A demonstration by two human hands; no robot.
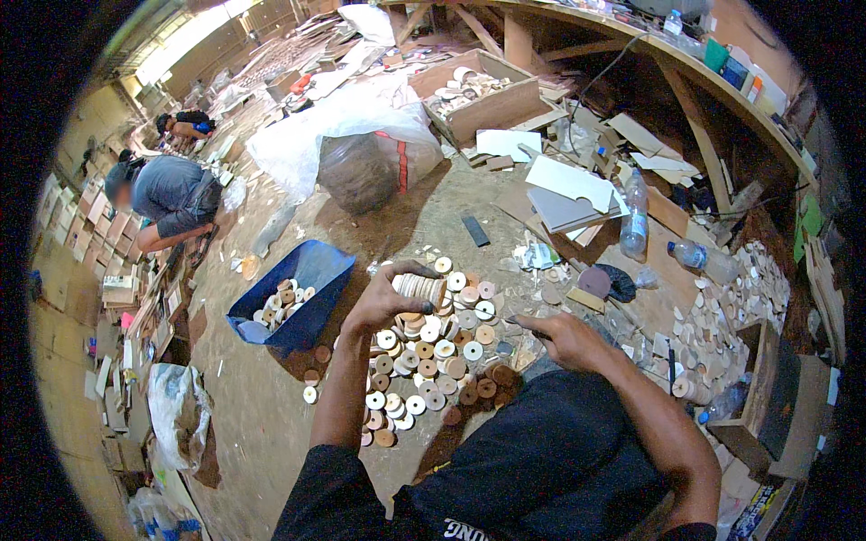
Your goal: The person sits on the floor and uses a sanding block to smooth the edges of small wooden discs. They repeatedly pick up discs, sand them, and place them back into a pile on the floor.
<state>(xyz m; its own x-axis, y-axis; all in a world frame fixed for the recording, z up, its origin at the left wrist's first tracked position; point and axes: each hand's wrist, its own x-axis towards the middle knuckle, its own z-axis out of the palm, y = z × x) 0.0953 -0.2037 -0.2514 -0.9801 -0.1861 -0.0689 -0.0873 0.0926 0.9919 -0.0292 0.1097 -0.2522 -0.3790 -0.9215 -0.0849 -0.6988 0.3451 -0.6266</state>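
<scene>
In my left hand is a row of round wooden discs, lined up face to face between the thumb and fingers. Below and beside it spreads a pile of loose discs with centre holes, in pale, tan and brown tones, lying on the floor. My right hand hovers at the pile's right side, index finger stretched toward it and the other fingers curled; nothing shows in it. Left of the pile stands a blue container with more discs inside.
A wooden box of wood pieces and a large plastic-covered bundle stand ahead. Plastic bottles, boards and scattered offcuts lie to the right, under a long workbench. A person crouches at the far left.
</scene>
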